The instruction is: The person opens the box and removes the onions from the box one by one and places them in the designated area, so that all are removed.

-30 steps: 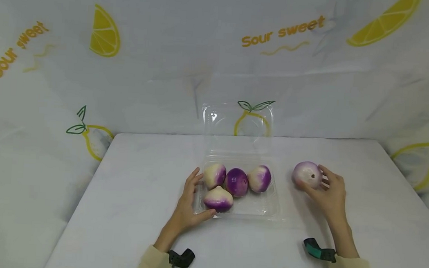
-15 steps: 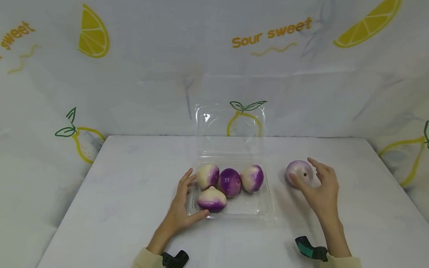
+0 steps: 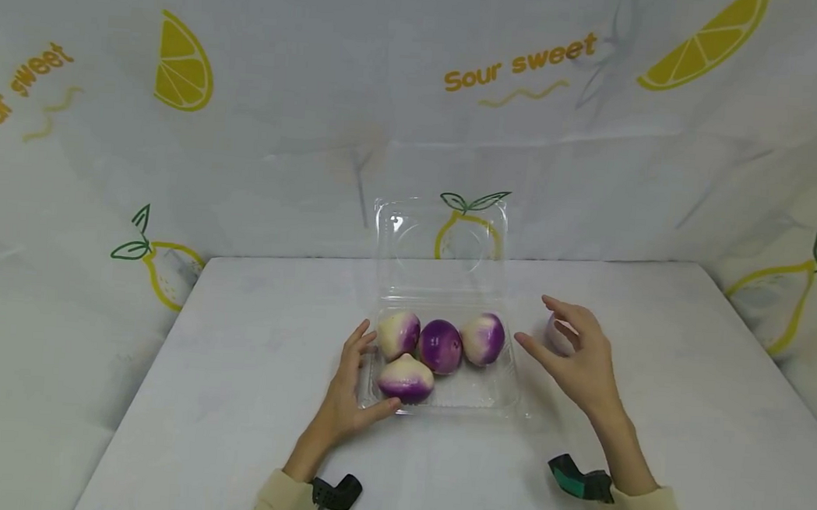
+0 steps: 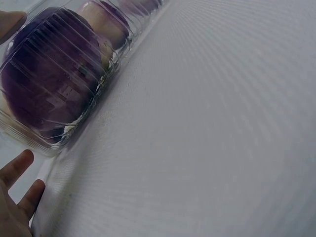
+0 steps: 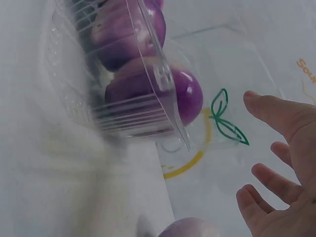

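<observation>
A clear plastic clamshell box (image 3: 473,393) lies on the table with its lid (image 3: 407,274) raised at the back. Inside sit several purple-and-white turnips (image 3: 440,347), three in a back row and one at front left (image 3: 406,380). My left hand (image 3: 345,403) spreads round the box's left front corner, thumb at the front edge and fingers along the left side. To the right of the box, my right hand (image 3: 580,363) is held with fingers apart and nothing between them. Another, paler turnip (image 3: 556,336) is on the table behind that hand, mostly hidden by it.
The white table (image 3: 256,339) ends at the back against a pale cloth (image 3: 279,192) printed with lemons and lettering. Each wrist carries a dark camera mount, the left one (image 3: 338,492) and the right one (image 3: 580,480).
My right hand has let go of the pale turnip and moved left towards the box. The turnip stays on the table. My left hand keeps its place at the box.
</observation>
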A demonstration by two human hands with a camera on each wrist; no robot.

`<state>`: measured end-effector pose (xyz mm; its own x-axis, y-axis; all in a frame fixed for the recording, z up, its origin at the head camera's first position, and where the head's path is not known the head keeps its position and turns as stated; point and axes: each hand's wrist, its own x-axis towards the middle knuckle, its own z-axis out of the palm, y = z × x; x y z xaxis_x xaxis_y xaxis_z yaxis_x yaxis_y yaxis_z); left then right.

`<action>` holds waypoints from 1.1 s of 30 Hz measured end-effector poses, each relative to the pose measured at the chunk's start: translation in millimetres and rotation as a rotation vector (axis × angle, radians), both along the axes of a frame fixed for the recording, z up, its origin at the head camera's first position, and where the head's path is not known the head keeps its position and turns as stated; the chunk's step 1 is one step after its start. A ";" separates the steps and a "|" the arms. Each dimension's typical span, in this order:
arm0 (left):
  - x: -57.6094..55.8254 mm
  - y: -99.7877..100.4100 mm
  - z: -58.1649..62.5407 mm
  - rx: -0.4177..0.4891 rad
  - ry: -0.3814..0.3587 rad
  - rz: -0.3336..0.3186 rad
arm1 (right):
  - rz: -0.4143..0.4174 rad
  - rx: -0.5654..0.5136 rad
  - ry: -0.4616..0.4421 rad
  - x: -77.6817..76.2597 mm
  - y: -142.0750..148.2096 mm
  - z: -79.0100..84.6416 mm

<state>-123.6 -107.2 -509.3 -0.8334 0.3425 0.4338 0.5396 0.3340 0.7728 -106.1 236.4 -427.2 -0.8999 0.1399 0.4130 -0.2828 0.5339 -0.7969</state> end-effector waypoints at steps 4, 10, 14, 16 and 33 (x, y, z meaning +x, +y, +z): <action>-0.3 0.0 -0.3 0.002 0.000 0.003 | 0.066 0.037 -0.018 -1.7 -8.7 -2.2; -0.8 -0.2 -1.6 -0.001 0.010 0.004 | 0.137 0.071 -0.032 -4.6 -20.9 -8.2; -0.5 -0.4 -1.7 -0.004 0.010 0.005 | 0.160 0.099 -0.033 -6.4 -25.6 -13.1; -0.2 -0.3 -1.0 -0.003 0.004 0.003 | 0.164 0.128 -0.028 -7.3 -26.7 -15.4; -1.2 -4.1 2.7 -0.006 -0.034 -0.028 | 0.176 0.247 -0.076 -13.8 -37.0 -21.4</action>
<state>-124.7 -111.3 -506.7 -0.8375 0.3684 0.4036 0.5226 0.3240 0.7886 -120.0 199.4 -448.7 -0.9311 -0.1173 0.3453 -0.3325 0.6621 -0.6716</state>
